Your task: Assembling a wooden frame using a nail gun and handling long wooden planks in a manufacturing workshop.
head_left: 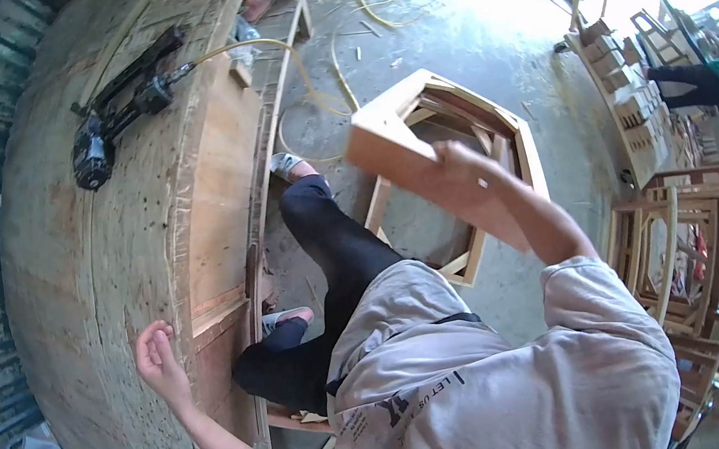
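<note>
Right hand (463,178), centre frame, has its grip closed around one rail of the wooden frame (419,124), judged rigid, light and rough-edged, best held mid-rail; left hand (157,354), lower left, loosely curled, empty, over tabletop (79,255).

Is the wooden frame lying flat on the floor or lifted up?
Lifted at one end: the right hand holds the wooden frame by its near corner, tilted above the floor. Whether its far side touches down, cannot tell.

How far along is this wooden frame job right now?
Done: one wooden frame looks assembled, with finished chair frames stacked nearby. In hand: the right hand grips that frame; the left hand rests empty by the workbench. Left: cannot tell; the nail gun lies idle.
</note>
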`<state>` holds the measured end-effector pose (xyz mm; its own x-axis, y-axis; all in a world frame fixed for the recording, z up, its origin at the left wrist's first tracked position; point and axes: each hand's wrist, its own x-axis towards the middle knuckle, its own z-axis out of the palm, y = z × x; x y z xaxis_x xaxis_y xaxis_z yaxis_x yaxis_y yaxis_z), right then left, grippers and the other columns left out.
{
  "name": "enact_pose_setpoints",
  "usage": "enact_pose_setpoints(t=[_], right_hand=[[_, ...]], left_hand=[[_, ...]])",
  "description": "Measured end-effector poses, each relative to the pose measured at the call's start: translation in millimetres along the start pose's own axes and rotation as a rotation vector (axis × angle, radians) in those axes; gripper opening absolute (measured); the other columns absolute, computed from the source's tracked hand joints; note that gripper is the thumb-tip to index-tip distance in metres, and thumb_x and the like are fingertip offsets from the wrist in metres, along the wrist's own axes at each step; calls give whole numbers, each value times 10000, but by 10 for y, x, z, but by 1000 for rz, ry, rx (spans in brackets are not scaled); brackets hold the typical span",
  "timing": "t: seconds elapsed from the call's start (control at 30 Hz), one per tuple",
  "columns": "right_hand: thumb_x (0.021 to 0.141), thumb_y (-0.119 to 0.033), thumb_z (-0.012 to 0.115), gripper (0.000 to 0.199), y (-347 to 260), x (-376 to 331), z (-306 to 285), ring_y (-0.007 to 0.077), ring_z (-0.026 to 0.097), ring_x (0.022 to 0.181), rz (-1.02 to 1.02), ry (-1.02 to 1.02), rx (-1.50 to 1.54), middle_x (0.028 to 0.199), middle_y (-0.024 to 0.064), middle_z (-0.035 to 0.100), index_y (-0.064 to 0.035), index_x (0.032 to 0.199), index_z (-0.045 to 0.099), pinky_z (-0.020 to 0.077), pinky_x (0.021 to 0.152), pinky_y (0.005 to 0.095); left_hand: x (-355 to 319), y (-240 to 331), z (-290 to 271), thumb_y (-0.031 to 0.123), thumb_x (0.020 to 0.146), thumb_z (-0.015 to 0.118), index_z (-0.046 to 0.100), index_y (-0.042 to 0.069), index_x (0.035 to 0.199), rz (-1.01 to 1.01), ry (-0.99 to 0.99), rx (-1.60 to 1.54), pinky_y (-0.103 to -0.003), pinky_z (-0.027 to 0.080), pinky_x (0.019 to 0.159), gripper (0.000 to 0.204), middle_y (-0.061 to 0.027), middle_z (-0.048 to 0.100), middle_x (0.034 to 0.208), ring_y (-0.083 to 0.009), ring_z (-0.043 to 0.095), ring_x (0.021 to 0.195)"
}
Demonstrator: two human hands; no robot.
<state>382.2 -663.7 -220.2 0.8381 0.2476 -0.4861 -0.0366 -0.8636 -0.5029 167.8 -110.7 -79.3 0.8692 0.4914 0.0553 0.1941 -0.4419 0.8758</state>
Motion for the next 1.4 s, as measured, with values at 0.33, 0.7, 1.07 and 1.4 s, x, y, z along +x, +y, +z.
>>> enact_pose_setpoints(t=[0.33, 0.7, 1.07, 1.4], right_hand=[[664, -449, 760, 521, 1997, -127, 2378, 370, 642, 885, 37, -266, 23, 876, 210, 652, -74, 985, 594, 503, 760, 444], [865, -279, 535, 285, -1656, 2443, 1085, 195, 620, 606, -83, -7, 692, 664, 68, 634, -47, 735, 638, 491, 539, 349], [914, -342, 417, 455, -3061, 4683, 984, 398, 596, 1046, -68, -179, 1993, 1172, 210, 602, -40, 1226, 556, 465, 869, 635], [917, -346, 454, 386, -1646, 5523, -203, 204, 602, 701, -525, 92, 707, 864, 93, 632, -46, 1098, 618, 485, 558, 377]], left_hand=[[-321, -559, -450, 143, 955, 565, 601, -30, 1079, -74, 152, -21, -267, 473, 833, 215, -99, 642, 1017, -147, 599, 899], [-50, -970, -879, 286, 863, 663, 518, 19, 1240, 2, 345, 822, -467, 358, 1019, 485, -217, 461, 1324, -381, 438, 1237], [138, -826, -800, 378, 939, 500, 436, -25, 1315, -129, 248, 860, -491, 296, 1073, 555, -245, 359, 1419, -396, 364, 1306], [100, -1021, -611, 345, 949, 507, 440, -42, 1302, -111, 238, 767, -472, 310, 1064, 528, -249, 367, 1405, -387, 382, 1291]])
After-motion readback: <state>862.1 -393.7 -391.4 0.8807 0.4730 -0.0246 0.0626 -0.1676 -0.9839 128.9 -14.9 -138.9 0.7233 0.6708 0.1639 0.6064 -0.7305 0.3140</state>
